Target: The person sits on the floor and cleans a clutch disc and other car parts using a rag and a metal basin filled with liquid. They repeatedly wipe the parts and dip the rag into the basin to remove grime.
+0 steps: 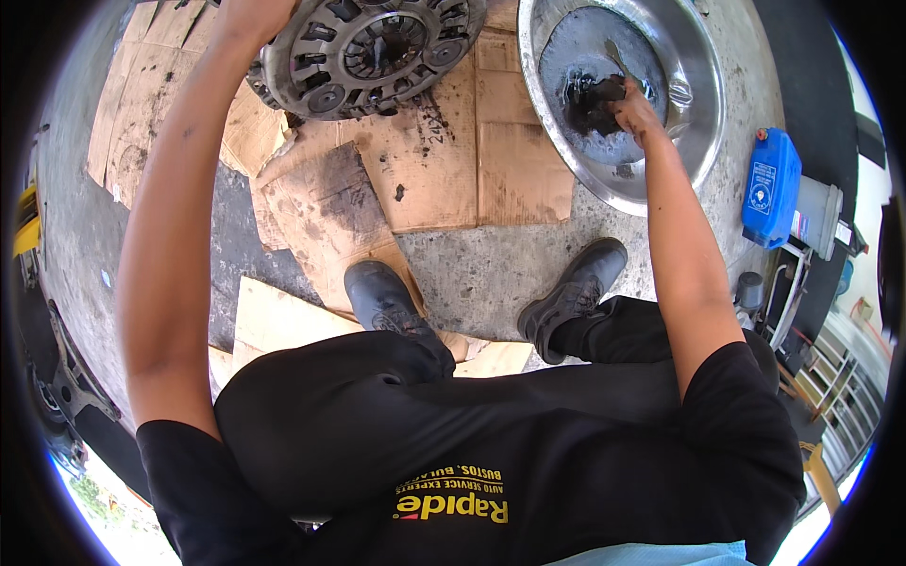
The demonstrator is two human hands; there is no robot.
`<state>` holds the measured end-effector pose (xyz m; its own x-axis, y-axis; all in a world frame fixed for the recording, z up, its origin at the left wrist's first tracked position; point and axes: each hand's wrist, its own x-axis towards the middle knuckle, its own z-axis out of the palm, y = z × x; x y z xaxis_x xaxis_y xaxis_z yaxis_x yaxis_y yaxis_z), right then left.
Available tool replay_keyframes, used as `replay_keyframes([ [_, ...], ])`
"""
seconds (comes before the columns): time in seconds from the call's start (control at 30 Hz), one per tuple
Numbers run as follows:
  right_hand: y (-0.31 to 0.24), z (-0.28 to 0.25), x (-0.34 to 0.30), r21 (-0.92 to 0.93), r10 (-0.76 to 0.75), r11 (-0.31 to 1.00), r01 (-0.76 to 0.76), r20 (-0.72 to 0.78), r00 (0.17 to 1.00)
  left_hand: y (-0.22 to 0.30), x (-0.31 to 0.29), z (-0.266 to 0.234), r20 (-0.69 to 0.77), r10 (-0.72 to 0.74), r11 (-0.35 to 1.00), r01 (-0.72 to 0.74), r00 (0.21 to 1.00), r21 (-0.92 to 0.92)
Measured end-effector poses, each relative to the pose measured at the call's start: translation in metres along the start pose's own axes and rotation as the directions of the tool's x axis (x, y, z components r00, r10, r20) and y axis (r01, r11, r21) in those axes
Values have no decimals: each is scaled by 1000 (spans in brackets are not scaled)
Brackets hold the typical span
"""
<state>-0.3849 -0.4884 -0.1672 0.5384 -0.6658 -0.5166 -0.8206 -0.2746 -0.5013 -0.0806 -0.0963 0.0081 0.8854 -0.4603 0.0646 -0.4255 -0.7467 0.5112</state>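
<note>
My right hand [634,106] is down in the steel basin [703,123], fingers curled shut around a dark, oily wad [596,99] that looks like a soaked rag; I cannot tell its material for sure. A thin pale handle [615,55] sticks up just behind the wad. The basin floor is grey and wet, with a black smear under the wad.

My left hand [247,17] reaches to the upper edge of the frame and rests on the rim of a round metal clutch plate [373,52]. The fingers run out of view, so I cannot tell how far they close on it. The plate is dull grey cast metal, slotted and ribbed, greasy, lying flat on the cardboard.

Flattened cardboard sheets [444,160], stained with oil, cover the concrete floor [491,274] between plate and basin. My two black shoes [387,297] stand near the cardboard's lower edge. A blue plastic jug [772,187] sits right of the basin, apart from it.
</note>
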Motion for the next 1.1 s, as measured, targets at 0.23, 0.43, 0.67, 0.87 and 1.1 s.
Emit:
replay_keyframes([
  [0.23,28,0,31,105,56,994,-24,-320,946,3,14,10,-44,81,994,-77,996,82],
  [0.43,17,-20,34,248,172,961,-124,-185,968,31,18,15,-9,134,982,-132,991,133],
  [0.67,-6,-13,-8,266,17,963,-42,96,995,62,11,11,9,104,976,-104,995,193],
  [0.87,35,-18,18,500,-127,856,134,-49,991,67,13,16,27,163,963,-165,986,211],
  [1.1,11,-7,17,331,166,942,-52,-325,931,45,29,19,43,185,948,-190,982,257],
])
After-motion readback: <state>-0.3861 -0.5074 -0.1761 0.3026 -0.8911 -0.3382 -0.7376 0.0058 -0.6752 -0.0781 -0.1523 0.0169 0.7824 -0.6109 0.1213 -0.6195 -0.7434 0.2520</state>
